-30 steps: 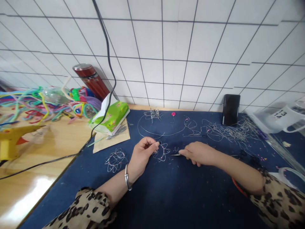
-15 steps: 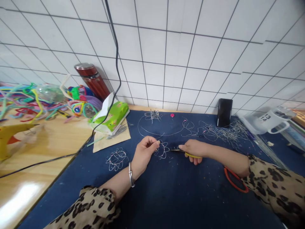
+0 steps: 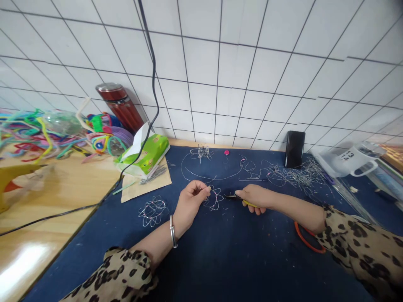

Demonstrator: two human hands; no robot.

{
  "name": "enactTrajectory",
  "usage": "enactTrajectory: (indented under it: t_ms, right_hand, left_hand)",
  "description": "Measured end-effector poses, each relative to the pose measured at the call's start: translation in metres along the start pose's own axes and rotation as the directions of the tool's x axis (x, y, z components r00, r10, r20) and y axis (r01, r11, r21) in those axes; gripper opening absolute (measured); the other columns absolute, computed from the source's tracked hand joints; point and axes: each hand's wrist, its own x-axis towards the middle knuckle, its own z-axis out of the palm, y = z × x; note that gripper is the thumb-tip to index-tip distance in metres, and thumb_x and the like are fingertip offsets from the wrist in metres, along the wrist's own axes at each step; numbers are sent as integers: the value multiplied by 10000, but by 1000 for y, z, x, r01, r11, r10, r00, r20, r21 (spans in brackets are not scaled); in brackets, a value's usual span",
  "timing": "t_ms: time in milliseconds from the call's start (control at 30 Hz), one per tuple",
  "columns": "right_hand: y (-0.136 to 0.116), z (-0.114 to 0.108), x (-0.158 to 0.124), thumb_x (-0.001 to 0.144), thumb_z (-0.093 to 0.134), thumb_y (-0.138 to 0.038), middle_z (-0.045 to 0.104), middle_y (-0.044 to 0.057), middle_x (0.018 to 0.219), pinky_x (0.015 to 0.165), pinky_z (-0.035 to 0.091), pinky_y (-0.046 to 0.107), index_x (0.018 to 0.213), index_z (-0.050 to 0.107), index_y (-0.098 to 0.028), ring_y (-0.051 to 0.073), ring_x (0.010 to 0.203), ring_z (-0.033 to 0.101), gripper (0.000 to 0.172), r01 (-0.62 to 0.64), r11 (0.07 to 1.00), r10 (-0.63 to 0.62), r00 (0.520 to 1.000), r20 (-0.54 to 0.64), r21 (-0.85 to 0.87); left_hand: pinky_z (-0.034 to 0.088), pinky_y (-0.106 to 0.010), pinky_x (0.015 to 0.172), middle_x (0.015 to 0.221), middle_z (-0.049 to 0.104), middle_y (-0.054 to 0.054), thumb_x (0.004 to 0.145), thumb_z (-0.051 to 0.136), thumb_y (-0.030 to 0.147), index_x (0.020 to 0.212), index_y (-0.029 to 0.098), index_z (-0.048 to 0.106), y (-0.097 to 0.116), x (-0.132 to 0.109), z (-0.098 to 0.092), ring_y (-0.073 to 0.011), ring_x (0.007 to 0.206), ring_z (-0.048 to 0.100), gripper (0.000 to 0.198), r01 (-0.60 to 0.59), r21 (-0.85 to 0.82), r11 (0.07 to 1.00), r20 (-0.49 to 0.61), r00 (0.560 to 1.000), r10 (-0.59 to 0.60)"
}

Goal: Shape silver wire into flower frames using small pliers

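Note:
Between thumb and fingertips, my left hand (image 3: pixel 192 200) pinches a small flower-shaped wire piece (image 3: pixel 216 198), with looped petals and tiny pink beads. My right hand (image 3: pixel 253 198) is closed around yellow-handled pliers (image 3: pixel 233 197), whose dark narrow jaws point left at the wire flower. The tip of the jaws lies close to its right edge; I cannot tell whether they touch. Left of my left wrist, a second looped wire flower (image 3: pixel 153 211) lies on the dark blue mat (image 3: pixel 226 260). Fingers hide part of the held flower and most of the pliers' handles.
Behind my hands lie a crown-like wire piece (image 3: pixel 201 152), a pink round object (image 3: pixel 226 153) and a wire tangle (image 3: pixel 292 173). A phone (image 3: pixel 294 149) leans on the wall. Orange handles (image 3: pixel 307 238) show under my right forearm. A black cable (image 3: pixel 154 79) hangs across the left side.
The pliers and my right hand have shifted very slightly left in the picture, along with a small drift of the whole view. My left hand keeps its pinch on the wire flower.

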Motion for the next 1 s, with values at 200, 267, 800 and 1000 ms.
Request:
enactTrajectory:
  t_ms: [200, 267, 800, 1000]
  right_hand:
    - [9, 3, -13, 842, 244, -621, 629, 56, 666, 383, 414, 201, 827, 569, -141, 88, 409, 528, 580, 102, 994, -99, 991, -95, 27]
    - [11, 2, -21, 826, 266, -643, 624, 61, 691, 420, 446, 209, 854, 562, -139, 104, 476, 565, 585, 117, 979, -110, 993, -46, 166]
    - [21, 8, -37, 846, 363, -372, 625, 48, 705, 510, 497, 242, 898, 564, -146, 126, 580, 614, 306, 46, 894, -153, 966, 206, 447]
    - [5, 7, -28, 858, 337, -376, 614, 55, 638, 438, 475, 223, 834, 574, -128, 120, 500, 590, 344, 26, 939, -99, 975, 198, 342]
  left_hand:
    - [395, -218, 596, 683, 601, 2, 776, 607, 278, 756, 155, 572, -1, 0, 0, -105, 621, 524, 130, 1, 15, 1000, 15, 1000, -1]
    - [398, -220, 605, 686, 601, 3, 776, 609, 276, 760, 156, 569, -1, 1, 0, -106, 625, 525, 127, 5, 11, 1000, 24, 1000, -5]
    - [395, -213, 584, 676, 612, 1, 752, 625, 257, 755, 160, 587, -4, 2, 0, -105, 613, 529, 104, 27, -5, 1000, 6, 1000, -27]
    - [396, -215, 584, 677, 607, -1, 760, 621, 269, 751, 157, 581, -4, 2, -1, -107, 613, 529, 119, 15, 0, 1000, 16, 1000, -15]
